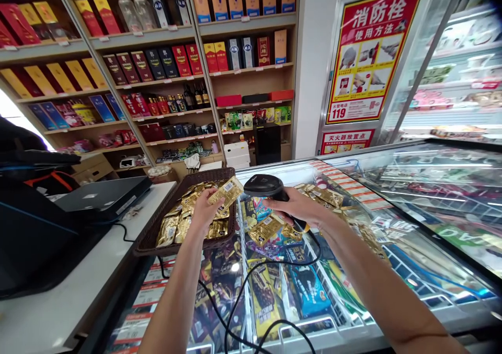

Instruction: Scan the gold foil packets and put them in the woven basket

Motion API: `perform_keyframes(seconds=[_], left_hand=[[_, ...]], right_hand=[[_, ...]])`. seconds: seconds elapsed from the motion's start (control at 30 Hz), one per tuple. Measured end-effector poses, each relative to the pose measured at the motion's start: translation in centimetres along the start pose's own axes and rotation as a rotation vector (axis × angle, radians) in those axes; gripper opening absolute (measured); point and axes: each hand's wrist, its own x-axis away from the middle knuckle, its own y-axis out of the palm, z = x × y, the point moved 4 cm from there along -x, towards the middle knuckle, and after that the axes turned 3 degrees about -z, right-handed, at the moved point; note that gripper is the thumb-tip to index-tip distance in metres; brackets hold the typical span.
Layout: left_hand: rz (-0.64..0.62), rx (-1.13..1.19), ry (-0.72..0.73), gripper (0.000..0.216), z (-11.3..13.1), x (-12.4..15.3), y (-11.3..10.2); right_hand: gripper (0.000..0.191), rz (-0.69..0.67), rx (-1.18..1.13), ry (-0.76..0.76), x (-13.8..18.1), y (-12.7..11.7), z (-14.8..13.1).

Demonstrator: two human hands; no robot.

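My left hand grips a gold foil packet by its lower end, with a white barcode label facing up. In my right hand is a black corded barcode scanner, its head turned toward that packet and a short gap between them. Below my left hand, a brown woven basket holds several similar gold packets. Another gold packet lies on the freezer's glass beneath the scanner, and more gold packets lie beyond my right hand.
A glass-topped freezer with wrapped goods inside spreads under both hands. The scanner's black cable loops across the glass. At the left is a white counter with a black machine. Shelves of boxed bottles stand behind.
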Motion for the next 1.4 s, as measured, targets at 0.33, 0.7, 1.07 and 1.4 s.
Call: perform_keyframes(seconds=[0.33, 0.7, 1.07, 1.4], left_hand=[[0.013, -0.006, 0.000, 0.051, -0.3, 0.0, -0.2], [0.348, -0.607, -0.105, 0.050, -2.6, -1.8, -6.4], [-0.433, -0.501, 0.221, 0.037, -1.5, 2.3, 9.0], [-0.477, -0.956, 0.299, 0.046, -4.9, 5.0, 12.4]], right_hand=[[0.050, -0.030, 0.039, -0.016, -0.1, 0.7, -0.3], [0.043, -0.123, 0.537, 0.292, 2.2, -5.0, 1.2], [0.045, -0.047, 0.540, 0.292, 5.3, -8.9, -0.1], [0.041, -0.031, 0.548, 0.227, 6.1, -8.8, -0.8]])
